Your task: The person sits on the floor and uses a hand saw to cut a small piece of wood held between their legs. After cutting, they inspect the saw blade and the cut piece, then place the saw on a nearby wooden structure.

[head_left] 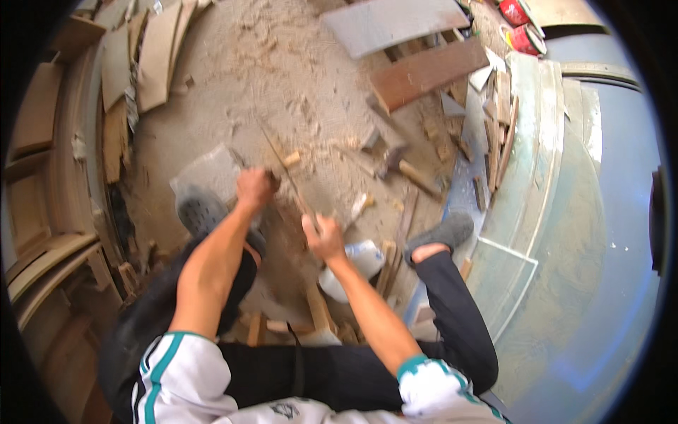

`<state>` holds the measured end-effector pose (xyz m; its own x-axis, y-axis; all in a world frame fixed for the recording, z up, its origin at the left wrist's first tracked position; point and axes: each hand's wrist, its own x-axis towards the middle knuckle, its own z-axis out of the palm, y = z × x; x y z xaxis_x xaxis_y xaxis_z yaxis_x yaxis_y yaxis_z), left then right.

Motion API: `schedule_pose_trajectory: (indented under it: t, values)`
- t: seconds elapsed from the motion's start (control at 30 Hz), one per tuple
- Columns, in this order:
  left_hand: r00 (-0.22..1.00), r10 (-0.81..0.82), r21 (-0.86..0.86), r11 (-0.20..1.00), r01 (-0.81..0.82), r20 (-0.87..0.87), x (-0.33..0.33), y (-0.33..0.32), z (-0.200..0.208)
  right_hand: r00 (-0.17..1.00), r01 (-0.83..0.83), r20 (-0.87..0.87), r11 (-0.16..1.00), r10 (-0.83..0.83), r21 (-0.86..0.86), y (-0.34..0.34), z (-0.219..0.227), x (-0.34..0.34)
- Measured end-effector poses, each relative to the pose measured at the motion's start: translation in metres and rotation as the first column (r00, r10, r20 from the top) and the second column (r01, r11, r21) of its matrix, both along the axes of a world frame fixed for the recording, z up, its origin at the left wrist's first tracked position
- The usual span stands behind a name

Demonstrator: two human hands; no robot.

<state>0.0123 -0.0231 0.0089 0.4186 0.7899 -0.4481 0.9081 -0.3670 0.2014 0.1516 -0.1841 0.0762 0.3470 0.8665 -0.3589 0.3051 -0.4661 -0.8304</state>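
Note:
My left hand (256, 187) is closed in a fist above a pale flat slab (206, 169) on the dusty floor. Something dark shows at the edge of that fist, but I cannot make out what it is. My right hand (325, 239), thumb raised, is closed on one end of a long thin rod (282, 162). The rod slants away to the far left, passing close to my left hand and a small wood block (291, 159). My left shoe (201, 212) rests on the slab's near edge.
A hammer (409, 169) lies on the floor to the right, near wood strips (494, 134). Boards (431, 71) stand at the back right and lean on the left (159, 56). A white bag (353, 268) and wood offcuts (318, 307) lie between my legs. Red cans (526, 39) stand far right.

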Motion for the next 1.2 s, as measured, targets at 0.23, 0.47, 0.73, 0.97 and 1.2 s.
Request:
schedule_pose_trajectory:
  t: [0.23,0.47,0.73,0.97,1.2]
  values:
    - [0.999,0.033,0.033,0.999,-0.032,-0.005,-0.018,0.008,-0.008,0.988,0.044,-0.148,0.998,-0.036,0.052,-0.106,0.055,0.006]
    - [0.997,0.082,-0.031,0.996,-0.082,-0.002,-0.01,0.012,-0.004,0.997,-0.031,-0.067,0.998,0.035,0.057,-0.062,0.008,-0.006]
    - [0.994,0.099,-0.025,0.995,-0.098,0.043,-0.006,0.004,-0.008,0.995,-0.068,-0.074,0.997,0.066,-0.023,-0.032,0.007,0.013]
    - [0.996,0.068,-0.018,0.998,-0.067,0.056,-0.016,0.007,-0.005,0.996,-0.059,-0.069,0.997,0.062,0.04,-0.117,0.033,0.017]
    - [0.994,0.099,-0.011,0.995,-0.098,0.055,-0.014,0.018,-0.01,0.998,-0.068,0.001,0.993,0.068,0.092,-0.078,-0.007,0.003]
